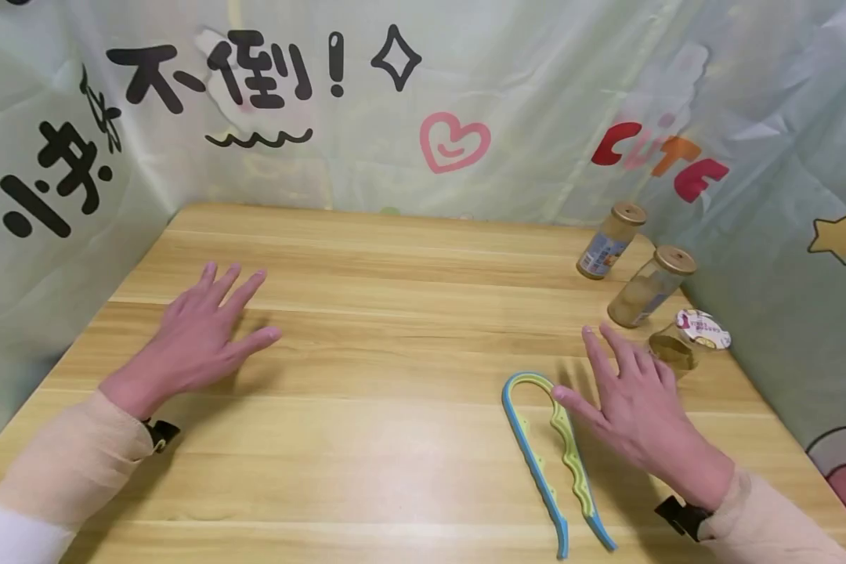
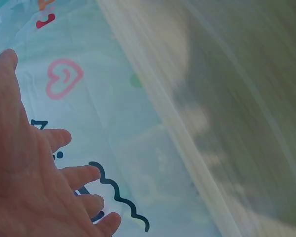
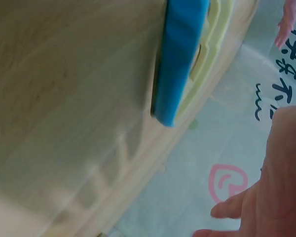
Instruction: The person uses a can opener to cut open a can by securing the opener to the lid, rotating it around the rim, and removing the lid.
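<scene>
My left hand (image 1: 196,333) hovers over the left part of the wooden table with its fingers spread, holding nothing. In the left wrist view its palm (image 2: 24,173) and fingertips show against the backdrop. On the right, my right hand (image 1: 638,411) is held above the table, fingers extended and empty. Just left of it lies a blue and yellow-green U-shaped jar opener (image 1: 573,458) with wavy inner edges, its bend pointing away from me. The right thumb overlaps the bend in the head view; contact cannot be told. The opener's blue edge (image 3: 180,59) appears large in the right wrist view.
Along the table's right edge stand a labelled glass jar (image 1: 604,249) with a gold lid, a second gold-lidded jar (image 1: 645,294), and a shorter jar (image 1: 672,351) with a patterned lid, partly behind my right fingers. A printed cloth backdrop (image 1: 366,168) encloses the table's back and sides.
</scene>
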`<state>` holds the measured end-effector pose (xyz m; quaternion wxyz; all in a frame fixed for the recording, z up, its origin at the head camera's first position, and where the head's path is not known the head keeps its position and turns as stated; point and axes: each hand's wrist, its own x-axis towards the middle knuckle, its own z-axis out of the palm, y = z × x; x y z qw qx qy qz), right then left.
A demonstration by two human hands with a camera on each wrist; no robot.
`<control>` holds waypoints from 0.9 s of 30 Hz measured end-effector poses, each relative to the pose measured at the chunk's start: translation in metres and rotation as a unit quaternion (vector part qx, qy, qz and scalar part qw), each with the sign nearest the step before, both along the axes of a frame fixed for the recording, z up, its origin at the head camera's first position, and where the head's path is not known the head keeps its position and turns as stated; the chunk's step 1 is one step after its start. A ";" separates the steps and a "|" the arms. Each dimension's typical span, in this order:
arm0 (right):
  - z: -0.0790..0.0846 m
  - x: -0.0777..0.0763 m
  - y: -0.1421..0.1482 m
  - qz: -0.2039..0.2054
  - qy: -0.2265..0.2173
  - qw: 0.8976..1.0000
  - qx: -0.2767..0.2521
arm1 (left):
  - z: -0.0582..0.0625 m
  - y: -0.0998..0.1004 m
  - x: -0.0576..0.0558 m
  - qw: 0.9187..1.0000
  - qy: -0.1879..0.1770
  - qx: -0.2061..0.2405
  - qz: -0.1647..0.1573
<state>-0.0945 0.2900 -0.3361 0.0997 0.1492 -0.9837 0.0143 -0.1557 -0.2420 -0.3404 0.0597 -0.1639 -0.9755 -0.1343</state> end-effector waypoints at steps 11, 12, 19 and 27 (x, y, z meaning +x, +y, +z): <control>-0.013 0.005 -0.014 -0.028 -0.087 0.996 -0.018 | -0.001 0.027 -0.010 1.000 0.000 -0.002 -0.027; -0.014 0.005 -0.015 -0.032 -0.092 0.995 -0.017 | -0.002 0.028 -0.010 1.000 0.001 -0.006 -0.029; -0.021 0.006 -0.020 -0.055 -0.122 0.991 -0.004 | -0.004 0.041 -0.015 0.999 0.005 -0.007 -0.041; -0.027 0.010 -0.025 -0.046 -0.120 0.992 -0.006 | -0.007 0.065 -0.023 0.998 0.007 0.001 -0.066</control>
